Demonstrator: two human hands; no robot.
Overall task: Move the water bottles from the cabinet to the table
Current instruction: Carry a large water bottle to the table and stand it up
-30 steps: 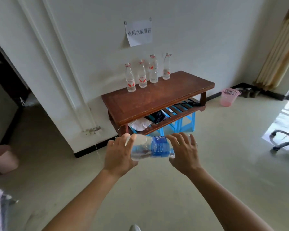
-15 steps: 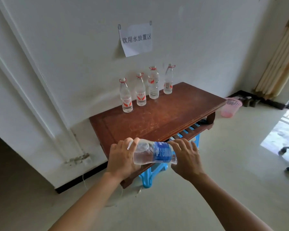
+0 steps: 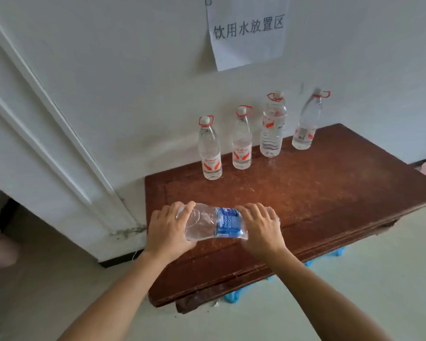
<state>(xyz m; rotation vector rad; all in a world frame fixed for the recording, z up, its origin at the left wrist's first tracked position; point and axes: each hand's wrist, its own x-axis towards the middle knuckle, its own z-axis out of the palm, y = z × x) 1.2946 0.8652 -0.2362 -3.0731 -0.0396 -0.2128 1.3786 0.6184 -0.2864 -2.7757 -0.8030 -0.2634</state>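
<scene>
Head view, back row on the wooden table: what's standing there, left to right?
Four upright clear bottles with red cap rings: leftmost red-label bottle → second red-label bottle → wider ribbed bottle → slim rightmost bottle, all on the table.

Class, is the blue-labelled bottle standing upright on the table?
No, the left hand and right hand hold the blue-labelled bottle sideways.
</scene>
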